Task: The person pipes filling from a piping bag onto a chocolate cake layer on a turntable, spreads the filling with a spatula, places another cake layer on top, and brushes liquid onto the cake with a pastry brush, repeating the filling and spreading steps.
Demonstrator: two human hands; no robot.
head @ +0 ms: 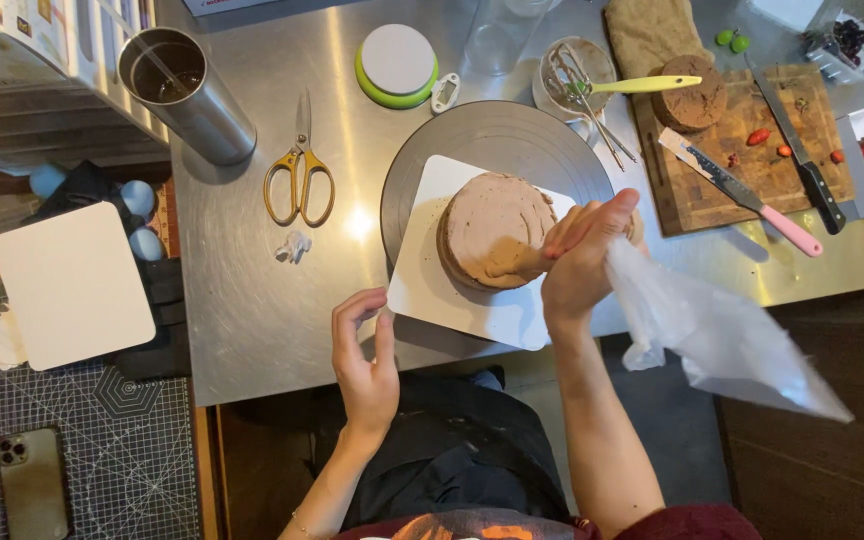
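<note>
The right hand (580, 262) is clenching its fingers around a clear piping bag (712, 335), pressing the tip against the near right edge of a round brown cake (492, 228). The cake is sitting on a white board (452, 300) atop a grey turntable (497, 135) on the steel worktop (252, 300). The left hand (364, 360) is resting just beside the board's near left corner, fingers loosely curled and grasping nothing. Yellow scissors (299, 180) are lying left of the turntable, and a chopping board (742, 150) with knives is lying to its right.
</note>
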